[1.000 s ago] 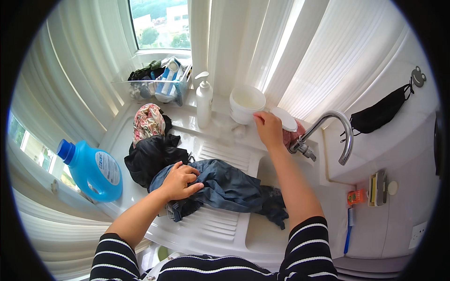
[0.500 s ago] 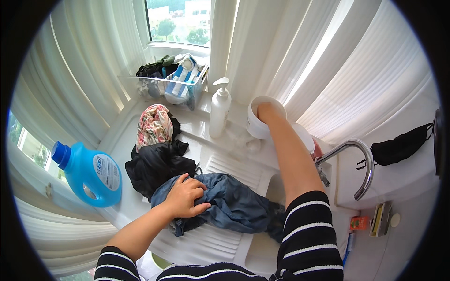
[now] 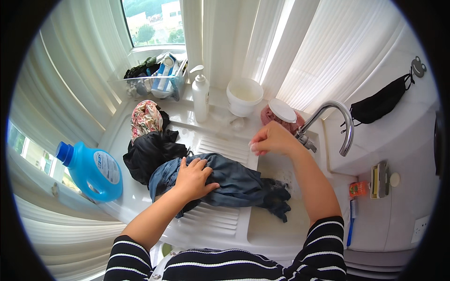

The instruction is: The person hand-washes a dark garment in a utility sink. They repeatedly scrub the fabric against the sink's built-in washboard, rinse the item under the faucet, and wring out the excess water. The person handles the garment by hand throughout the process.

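My left hand (image 3: 193,179) lies with fingers spread on a blue-grey garment (image 3: 225,180). The garment stretches over the ribbed washboard, and its dark wet end (image 3: 276,196) hangs into the sink basin (image 3: 267,232). My right hand (image 3: 272,139) is raised above the basin, fingers drawn together and pointing left. A little white shows at its fingertips; what they hold, I cannot make out. Behind it stands a white tub (image 3: 244,96) without a lid. A white round lid (image 3: 282,110) rests on a pink fuzzy thing (image 3: 272,117) beside the tap (image 3: 347,136).
Left of the blue-grey garment are black clothing (image 3: 152,157) and a floral cloth (image 3: 145,119). A blue detergent jug (image 3: 91,171) stands at the left edge. Along the back are a white pump bottle (image 3: 200,96) and a clear bin (image 3: 159,86). A black mask (image 3: 382,103) hangs at right.
My right hand has come out of the white tub and moved nearer, over the basin, its fingers drawn together. My left hand stays on the garment. The view has shifted slightly right.
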The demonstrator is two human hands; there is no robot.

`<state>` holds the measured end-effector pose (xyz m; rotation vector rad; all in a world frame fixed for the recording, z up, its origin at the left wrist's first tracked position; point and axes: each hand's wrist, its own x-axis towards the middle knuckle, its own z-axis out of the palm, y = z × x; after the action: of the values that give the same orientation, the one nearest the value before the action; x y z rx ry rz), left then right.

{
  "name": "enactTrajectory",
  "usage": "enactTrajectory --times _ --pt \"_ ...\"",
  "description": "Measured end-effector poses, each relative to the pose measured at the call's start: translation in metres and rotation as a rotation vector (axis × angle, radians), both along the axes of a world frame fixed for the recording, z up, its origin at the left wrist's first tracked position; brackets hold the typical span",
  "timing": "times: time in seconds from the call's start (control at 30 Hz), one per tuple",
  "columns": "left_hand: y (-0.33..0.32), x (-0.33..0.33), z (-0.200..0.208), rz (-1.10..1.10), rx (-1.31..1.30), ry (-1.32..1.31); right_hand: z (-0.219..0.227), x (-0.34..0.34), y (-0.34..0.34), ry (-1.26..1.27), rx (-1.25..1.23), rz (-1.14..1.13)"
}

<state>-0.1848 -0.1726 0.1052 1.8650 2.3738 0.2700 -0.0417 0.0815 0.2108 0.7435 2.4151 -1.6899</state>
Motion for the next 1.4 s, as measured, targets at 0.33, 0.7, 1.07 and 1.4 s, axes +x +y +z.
enactTrajectory --times 0.33,0.7,1.07,1.4 --pt "-0.013 -0.016 -0.016 0.084 0.169 -0.192 -0.106 -0.012 -0.108 0.311 0.243 -0.019" --pt "-0.008 -0.026 -0.021 0.059 0.138 -0.251 -0.170 0.128 -0.125 0.068 0.620 -0.201" --pt "0.011 -0.027 0.009 0.080 -0.189 -0.068 -0.250 0.142 -0.061 -0.005 0.062 -0.403" --pt "-0.004 0.010 -0.012 0.079 0.213 0.047 -0.148 0.069 -0.105 0.477 0.597 -0.585"
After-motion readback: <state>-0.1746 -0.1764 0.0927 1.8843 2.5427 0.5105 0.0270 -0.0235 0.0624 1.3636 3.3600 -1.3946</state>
